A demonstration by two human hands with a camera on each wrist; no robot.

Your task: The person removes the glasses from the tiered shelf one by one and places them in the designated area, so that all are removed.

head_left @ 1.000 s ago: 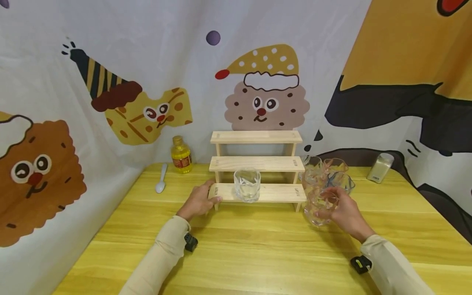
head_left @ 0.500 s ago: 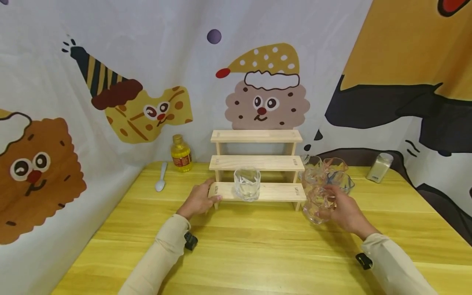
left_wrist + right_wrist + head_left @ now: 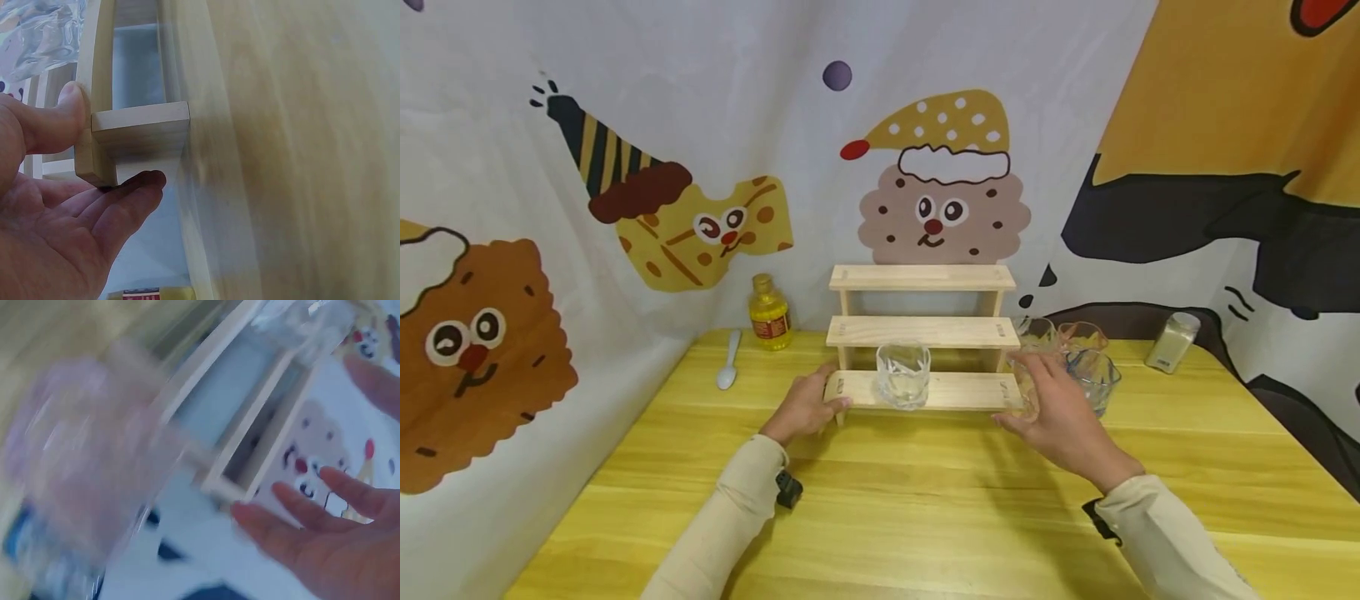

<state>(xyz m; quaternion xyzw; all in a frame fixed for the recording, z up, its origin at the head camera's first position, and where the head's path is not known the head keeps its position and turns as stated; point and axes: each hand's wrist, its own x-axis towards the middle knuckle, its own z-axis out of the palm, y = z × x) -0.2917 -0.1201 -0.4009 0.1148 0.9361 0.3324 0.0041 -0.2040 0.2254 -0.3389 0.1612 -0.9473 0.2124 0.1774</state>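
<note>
A three-step wooden shelf (image 3: 958, 332) stands on the table. My left hand (image 3: 805, 406) grips the left end of its lowest step; in the left wrist view the thumb lies on top of the board (image 3: 95, 69) and the fingers reach below. On that lowest step sits a clear faceted glass (image 3: 903, 377). By the step's right end is my right hand (image 3: 1063, 417), fingers spread and holding nothing; whether it touches the wood I cannot tell. A blurred pinkish glass (image 3: 94, 456) shows apart from the fingers in the right wrist view; in the head view the hand mostly covers it.
Right of the shelf are a blue-rimmed glass (image 3: 1093, 383), a pink-orange glass (image 3: 1082, 335) and a clear glass (image 3: 1036, 331). Further right stands a shaker jar (image 3: 1173, 342). A yellow oil bottle (image 3: 770, 312) and a white spoon (image 3: 728, 360) are on the left.
My right hand has let go of the pinkish glass and moved left to the shelf's right end. The left hand keeps its grip, and the clear glass stays on the lowest step.
</note>
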